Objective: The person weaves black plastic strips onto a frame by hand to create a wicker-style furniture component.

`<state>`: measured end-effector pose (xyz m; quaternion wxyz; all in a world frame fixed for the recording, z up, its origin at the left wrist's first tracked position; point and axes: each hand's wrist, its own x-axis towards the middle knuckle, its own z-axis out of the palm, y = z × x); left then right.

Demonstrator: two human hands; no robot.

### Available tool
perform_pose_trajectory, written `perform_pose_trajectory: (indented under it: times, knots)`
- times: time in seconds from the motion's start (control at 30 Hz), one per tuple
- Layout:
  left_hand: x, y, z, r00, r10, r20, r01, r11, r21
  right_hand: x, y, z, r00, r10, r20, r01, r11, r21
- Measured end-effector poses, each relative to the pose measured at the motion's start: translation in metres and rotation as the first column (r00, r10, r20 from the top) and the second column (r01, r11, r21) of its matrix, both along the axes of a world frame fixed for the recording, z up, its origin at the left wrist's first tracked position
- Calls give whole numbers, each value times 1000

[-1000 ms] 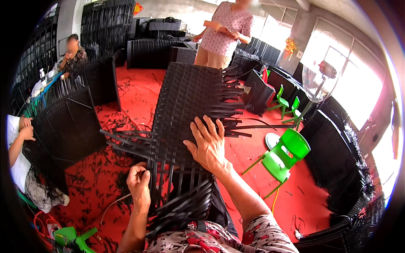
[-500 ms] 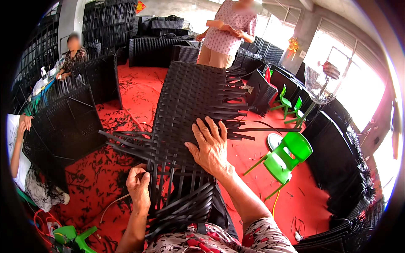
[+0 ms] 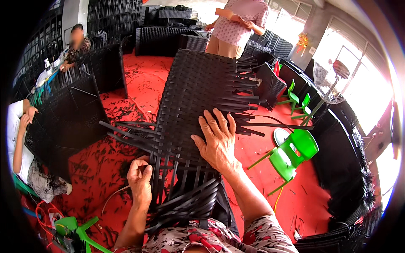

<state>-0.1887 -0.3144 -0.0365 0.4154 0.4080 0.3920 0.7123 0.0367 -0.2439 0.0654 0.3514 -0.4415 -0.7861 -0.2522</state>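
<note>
A black woven panel of flat plastic strips [image 3: 198,88] stretches away from my lap, with loose strip ends jutting from both sides. My right hand [image 3: 219,141] lies flat on its near right part, fingers spread. At the panel's near left corner, my left hand [image 3: 140,181] is curled closed, thumb against the bent fingers, beside the outermost lengthwise strip. What the pinch holds is hidden. Closer to me, the lengthwise strips [image 3: 168,181] are still open, with gaps between them. A bundle of loose black strips [image 3: 185,206] sags across them above my lap.
Red floor covering [image 3: 139,76] is littered with black scraps. A green chair [image 3: 289,156] and a standing fan [image 3: 335,78] are on the right, near a row of black panels [image 3: 337,156]. One person [image 3: 240,21] stands beyond the panel; two others sit at left by dark panels [image 3: 63,122].
The whole view has shifted, so the panel and surroundings appear slightly further right. My right hand stays flat on the weave and my left stays curled at the corner.
</note>
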Motion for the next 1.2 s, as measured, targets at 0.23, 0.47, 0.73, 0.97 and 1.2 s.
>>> perform_pose_trajectory:
  times: [0.23, 0.47, 0.73, 0.97, 1.2]
  knots:
    - [0, -2, 5, 999, 20, -43, -18, 999, 45, -1, -1, 1, 1000, 11, -19, -11, 1000, -29]
    - [0, 1, 2, 995, 51, -81, -55, 998, -39, 1, 0, 0, 1000, 7, -20, -7, 1000, -12]
    - [3, 3, 2, 1000, 29, -4, -29, 999, 29, 1, -1, -1, 1000, -3, -16, 3, 1000, -19]
    - [0, 0, 2, 1000, -1, 7, 1, 1000, 4, 0, -1, 1, 1000, -3, -17, 3, 1000, -9]
    - [3, -1, 7, 1000, -12, 29, 12, 1000, 0, 1, -2, 2, 1000, -6, -14, 6, 1000, -13]
